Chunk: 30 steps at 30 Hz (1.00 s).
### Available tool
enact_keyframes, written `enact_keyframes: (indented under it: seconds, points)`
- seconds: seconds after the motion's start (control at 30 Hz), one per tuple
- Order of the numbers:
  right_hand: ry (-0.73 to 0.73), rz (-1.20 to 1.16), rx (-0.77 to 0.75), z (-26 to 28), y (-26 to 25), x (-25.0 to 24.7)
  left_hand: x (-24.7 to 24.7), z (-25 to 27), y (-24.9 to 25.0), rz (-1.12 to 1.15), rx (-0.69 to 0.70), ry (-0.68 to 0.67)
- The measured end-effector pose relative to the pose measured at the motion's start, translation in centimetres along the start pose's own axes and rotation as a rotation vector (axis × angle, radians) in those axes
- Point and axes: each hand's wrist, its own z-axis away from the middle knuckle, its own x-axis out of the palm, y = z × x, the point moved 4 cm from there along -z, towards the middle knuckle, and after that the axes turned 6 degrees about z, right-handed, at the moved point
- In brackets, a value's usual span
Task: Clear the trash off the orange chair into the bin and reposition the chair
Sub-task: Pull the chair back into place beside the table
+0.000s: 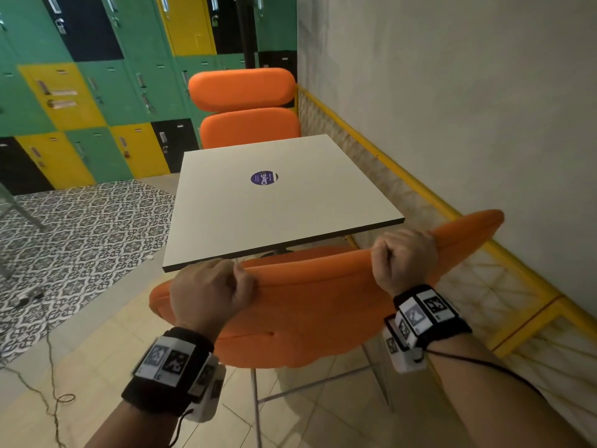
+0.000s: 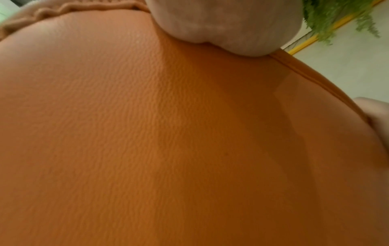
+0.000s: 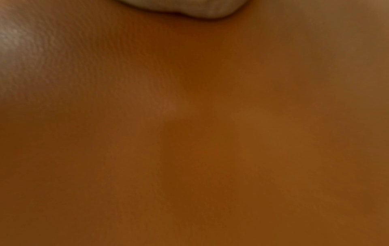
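Note:
The near orange chair (image 1: 307, 305) stands just below me, its padded backrest facing me and its seat tucked toward the white table (image 1: 226, 227). My left hand (image 1: 210, 292) grips the backrest's top edge on the left, fingers curled over it. My right hand (image 1: 403, 253) grips the same edge further right. Both wrist views are filled by the orange upholstery (image 2: 168, 133) (image 3: 189, 133), with part of a hand (image 2: 221, 25) at the top. No trash and no bin are in view.
A second orange chair (image 1: 245, 108) stands across the table by the coloured lockers (image 1: 80, 108). On the right runs a wall with a yellow rail (image 1: 420, 189). Cables (image 1: 48, 376) lie on the floor at left. The chair's metal legs (image 1: 256, 409) reach the tiles.

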Motion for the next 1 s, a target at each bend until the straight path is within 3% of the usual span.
enact_keyframes:
  seconds: [1.0]
  points:
    - [-0.072, 0.032, 0.017, -3.6, -1.4, 6.1, 3.9, -4.8, -5.4, 0.056, -0.040, -0.007]
